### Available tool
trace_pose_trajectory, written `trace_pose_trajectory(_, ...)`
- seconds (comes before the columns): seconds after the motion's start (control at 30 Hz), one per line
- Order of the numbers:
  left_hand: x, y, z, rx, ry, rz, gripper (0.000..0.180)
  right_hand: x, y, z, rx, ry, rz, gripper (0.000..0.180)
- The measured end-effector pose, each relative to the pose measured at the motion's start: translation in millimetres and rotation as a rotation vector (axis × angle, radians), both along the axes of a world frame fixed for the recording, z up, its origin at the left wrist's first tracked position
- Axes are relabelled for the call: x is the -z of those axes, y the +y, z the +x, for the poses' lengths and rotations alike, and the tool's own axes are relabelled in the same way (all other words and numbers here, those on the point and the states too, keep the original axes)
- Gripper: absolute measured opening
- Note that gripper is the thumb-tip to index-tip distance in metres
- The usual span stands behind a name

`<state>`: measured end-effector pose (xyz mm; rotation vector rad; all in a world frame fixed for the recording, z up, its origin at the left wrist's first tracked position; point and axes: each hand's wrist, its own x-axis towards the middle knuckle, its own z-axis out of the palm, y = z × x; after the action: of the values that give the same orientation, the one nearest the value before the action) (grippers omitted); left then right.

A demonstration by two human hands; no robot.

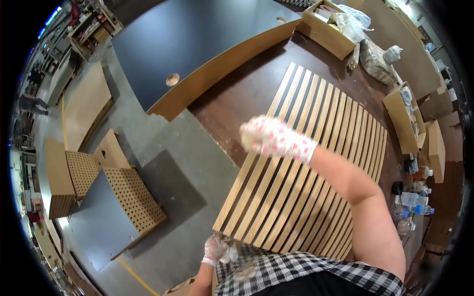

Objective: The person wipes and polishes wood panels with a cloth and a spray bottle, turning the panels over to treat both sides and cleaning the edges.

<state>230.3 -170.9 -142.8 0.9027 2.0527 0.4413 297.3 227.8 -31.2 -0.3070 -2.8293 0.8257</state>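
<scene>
A slatted wooden panel (316, 148) with light wood strips on a dark backing lies on a brown worktable (232, 103). My right hand (274, 138), in a white glove with pink dots, rests on the panel's left part, fingers curled toward its left edge. My left hand (216, 249), in the same kind of glove, hangs low beside my checked shirt near the panel's near-left corner and seems closed on a small pale object; the view is too small to tell what it is.
A large dark board (197, 39) with a wooden edge lies beyond the table. Cardboard boxes (328, 27) and plastic bags stand at the far end, more boxes (407, 118) and water bottles (412, 200) at right. Perforated wooden panels (133, 197) lie on the grey floor at left.
</scene>
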Motion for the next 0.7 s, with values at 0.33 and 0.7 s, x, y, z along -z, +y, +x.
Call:
trace_pose_trajectory(0.33,27.8,-42.4,3.6,0.03,-0.026,-0.131,0.025,-15.3,237.8,5.9,0.673,-0.533,0.562,0.027)
trace_pose_trajectory(0.7,-49.6,14.8,-86.9,-0.797,-0.242,0.695,0.027,-3.6,15.9,81.1,0.406,0.124,-0.498,0.052)
